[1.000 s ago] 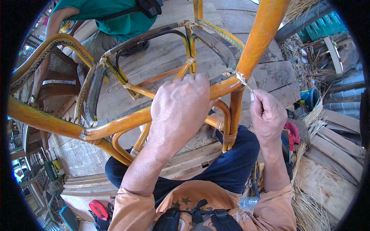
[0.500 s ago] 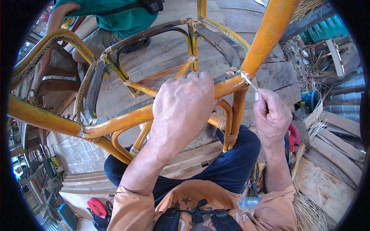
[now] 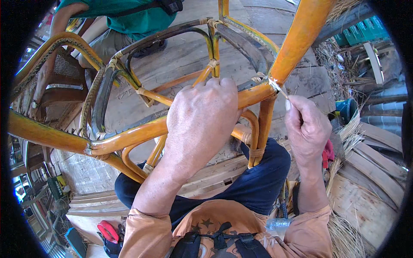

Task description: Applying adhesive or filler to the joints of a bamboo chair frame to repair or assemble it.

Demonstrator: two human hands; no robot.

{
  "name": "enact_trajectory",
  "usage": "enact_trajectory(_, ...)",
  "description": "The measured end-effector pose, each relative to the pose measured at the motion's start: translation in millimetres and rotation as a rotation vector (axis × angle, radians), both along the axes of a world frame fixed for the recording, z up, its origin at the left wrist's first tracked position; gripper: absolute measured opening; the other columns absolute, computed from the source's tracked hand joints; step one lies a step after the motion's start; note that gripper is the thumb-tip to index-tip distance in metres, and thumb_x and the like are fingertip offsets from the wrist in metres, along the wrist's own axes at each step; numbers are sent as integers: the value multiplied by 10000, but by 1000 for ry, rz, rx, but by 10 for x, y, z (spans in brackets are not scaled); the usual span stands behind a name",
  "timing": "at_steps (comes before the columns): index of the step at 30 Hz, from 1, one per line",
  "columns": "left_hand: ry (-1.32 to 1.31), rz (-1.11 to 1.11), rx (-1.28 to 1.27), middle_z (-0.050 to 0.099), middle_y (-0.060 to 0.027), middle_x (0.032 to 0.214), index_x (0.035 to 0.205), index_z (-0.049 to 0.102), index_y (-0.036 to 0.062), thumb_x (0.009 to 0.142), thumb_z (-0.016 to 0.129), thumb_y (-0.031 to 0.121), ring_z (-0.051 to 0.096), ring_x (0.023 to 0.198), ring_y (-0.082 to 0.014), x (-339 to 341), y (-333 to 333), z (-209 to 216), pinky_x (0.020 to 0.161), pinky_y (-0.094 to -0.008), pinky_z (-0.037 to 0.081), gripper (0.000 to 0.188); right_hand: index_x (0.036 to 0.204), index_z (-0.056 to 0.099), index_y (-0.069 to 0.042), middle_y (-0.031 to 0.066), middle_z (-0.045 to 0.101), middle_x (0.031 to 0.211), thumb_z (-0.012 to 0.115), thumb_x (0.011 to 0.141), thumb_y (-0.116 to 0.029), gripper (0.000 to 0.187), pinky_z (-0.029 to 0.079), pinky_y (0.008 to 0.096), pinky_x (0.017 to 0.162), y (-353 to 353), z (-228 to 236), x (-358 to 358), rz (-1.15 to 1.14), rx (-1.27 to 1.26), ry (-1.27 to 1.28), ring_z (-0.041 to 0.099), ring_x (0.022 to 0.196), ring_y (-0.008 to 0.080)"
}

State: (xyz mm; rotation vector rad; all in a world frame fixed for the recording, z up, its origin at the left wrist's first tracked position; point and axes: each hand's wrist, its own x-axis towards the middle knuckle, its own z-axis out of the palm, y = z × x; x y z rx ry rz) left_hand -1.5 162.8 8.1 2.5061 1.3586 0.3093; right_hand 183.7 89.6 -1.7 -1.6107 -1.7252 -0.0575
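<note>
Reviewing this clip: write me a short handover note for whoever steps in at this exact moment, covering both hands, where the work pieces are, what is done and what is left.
Left hand: clamped over the orange rattan chair frame, gripping the rail just left of the joint where rail meets leg.
Right hand: fingers pinching a thin pale binding strip, pulled taut from that joint.
Frame lies tipped across the lap; another person in a green shirt sits opposite.
Done: other joints on the frame already carry wrapped bindings, e.g. at the top.
Left: this joint's wrap looks unfinished, with the strip end loose in hand. Likely it needs tightening and securing.
</note>
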Motion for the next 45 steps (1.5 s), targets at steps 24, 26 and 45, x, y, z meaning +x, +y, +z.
enact_trajectory(24,23,3,-1,644,-124,819,839,569,49,712,735,237,640,798,-302,-1,5,-6,683,-400,508,282,904,619,-31,122,587,697,608,748,77,191,473,308,554,-40,5,65,29,-108,16,591,586,242)
enact_trajectory(26,14,-10,7,647,-125,820,842,569,48,714,733,240,641,792,-303,-2,1,-4,680,-401,508,282,905,618,-31,121,584,700,602,745,82,196,472,311,555,-83,21,78,-33,-127,104,589,587,246)
enact_trajectory(45,36,9,-9,644,-118,801,849,574,46,714,738,256,645,758,-301,13,-4,14,656,-395,511,299,900,632,-39,129,586,687,609,734,67,198,467,332,530,-37,32,98,19,-83,8,590,573,264)
